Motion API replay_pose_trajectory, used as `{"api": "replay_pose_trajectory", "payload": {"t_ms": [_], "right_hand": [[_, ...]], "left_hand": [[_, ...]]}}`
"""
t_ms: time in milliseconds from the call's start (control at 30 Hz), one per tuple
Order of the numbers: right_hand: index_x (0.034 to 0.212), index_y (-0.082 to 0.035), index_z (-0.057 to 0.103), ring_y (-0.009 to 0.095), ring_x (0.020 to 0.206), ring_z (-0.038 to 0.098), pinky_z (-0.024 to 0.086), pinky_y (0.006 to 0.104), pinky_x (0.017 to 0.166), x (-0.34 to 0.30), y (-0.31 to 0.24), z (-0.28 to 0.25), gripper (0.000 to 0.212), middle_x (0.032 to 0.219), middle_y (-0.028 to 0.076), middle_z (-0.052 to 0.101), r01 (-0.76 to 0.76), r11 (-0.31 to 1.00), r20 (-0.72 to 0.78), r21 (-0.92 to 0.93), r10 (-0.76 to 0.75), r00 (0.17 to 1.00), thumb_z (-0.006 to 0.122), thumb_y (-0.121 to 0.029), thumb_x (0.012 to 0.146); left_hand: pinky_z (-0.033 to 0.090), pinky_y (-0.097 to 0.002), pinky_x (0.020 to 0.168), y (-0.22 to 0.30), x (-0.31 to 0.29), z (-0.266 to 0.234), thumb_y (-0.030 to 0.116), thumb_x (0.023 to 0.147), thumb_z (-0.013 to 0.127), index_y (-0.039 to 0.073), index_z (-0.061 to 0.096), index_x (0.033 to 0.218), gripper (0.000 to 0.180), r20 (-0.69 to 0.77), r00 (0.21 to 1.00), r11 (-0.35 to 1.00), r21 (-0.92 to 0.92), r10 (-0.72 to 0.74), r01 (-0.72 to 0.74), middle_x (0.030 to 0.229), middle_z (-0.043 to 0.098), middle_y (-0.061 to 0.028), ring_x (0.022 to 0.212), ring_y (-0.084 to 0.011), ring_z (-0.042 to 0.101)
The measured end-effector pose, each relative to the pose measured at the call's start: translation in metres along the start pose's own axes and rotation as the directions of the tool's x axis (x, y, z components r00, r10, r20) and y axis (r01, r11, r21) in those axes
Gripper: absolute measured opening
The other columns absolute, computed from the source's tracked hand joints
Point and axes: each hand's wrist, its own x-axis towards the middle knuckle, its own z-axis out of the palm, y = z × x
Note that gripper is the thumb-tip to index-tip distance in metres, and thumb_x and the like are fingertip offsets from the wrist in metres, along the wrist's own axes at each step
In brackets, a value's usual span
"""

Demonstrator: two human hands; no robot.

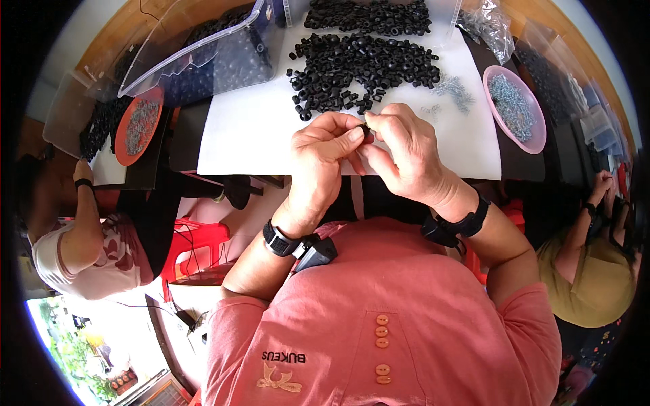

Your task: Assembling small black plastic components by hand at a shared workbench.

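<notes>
Above the near part of a white sheet (250, 139), my two hands meet at a small black plastic part (366, 130). My left hand (323, 145) pinches it between thumb and fingers. My right hand (404, 145) is closed at the part's upper right side, its thumb and finger pressed together; whether a tiny metal piece sits in them is too small to tell. Just beyond my hands lies a wide heap of similar black parts (365, 64). Beside that heap, to the right, is a small scatter of thin silvery metal pieces (455, 91).
A clear plastic bin (196, 64) of black parts stands at the left. A pink bowl (538, 128) of silvery pieces is at the right, an orange bowl (122, 145) at the left. A clear bag (496, 30) lies far right. Co-workers sit on both sides; a red stool (193, 240) is left.
</notes>
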Motion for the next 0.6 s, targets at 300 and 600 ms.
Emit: {"api": "replay_pose_trajectory", "payload": {"t_ms": [300,600], "right_hand": [[0.083,-0.006,0.050,0.030,0.068,0.058,0.048,0.0413,0.055,0.000,0.005,0.012,0.027,0.074,0.009,0.053,-0.128,0.984,-0.094,-0.120,0.118,0.989,0.068,-0.001,0.064],[0.080,-0.006,0.048,0.029,0.061,0.057,0.046,0.0390,0.052,-0.001,0.009,0.000,0.025,0.069,0.009,0.052,-0.082,0.993,0.022,0.085,0.080,0.997,0.070,-0.003,0.069]], "left_hand": [[0.051,-0.0250,0.049,0.004,0.002,0.004,0.007,0.094,0.063,-0.005,0.064,0.099,0.013,0.038,0.997,0.991,0.120,-0.062,0.057,0.079,0.067,-0.0106,0.057,-0.0156,0.063],[0.037,-0.0194,0.036,0.012,0.000,0.002,0.008,0.095,0.061,-0.006,0.066,0.096,0.015,0.133,0.978,0.960,0.251,-0.163,0.126,0.073,0.066,-0.0088,0.047,-0.0104,0.057]]}}
